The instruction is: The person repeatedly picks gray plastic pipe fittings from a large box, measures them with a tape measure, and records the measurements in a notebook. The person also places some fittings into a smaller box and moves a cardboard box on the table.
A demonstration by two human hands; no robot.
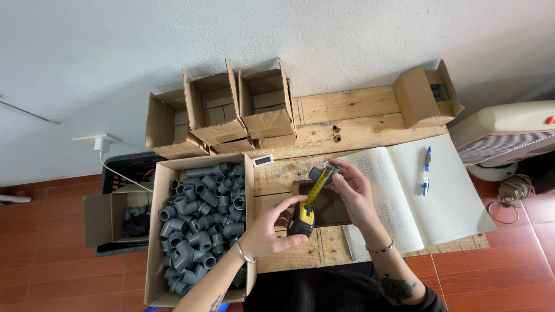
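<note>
My left hand [270, 229] grips a yellow and black tape measure [302, 219] just above the wooden table [347, 112]. Its yellow blade [317, 188] runs up and to the right to a grey pipe elbow fitting [319, 174]. My right hand [350, 188] holds that fitting and the blade's end between fingers and thumb. Under both hands lies a dark flat tablet-like object [332, 211].
A large cardboard box [157, 231] of several grey pipe fittings [199, 219] stands at the left. Three open small boxes [231, 110] sit at the back, another box [425, 98] at back right. An open ledger [416, 190] with a blue pen [426, 170] lies right. A fan [503, 138] stands beyond.
</note>
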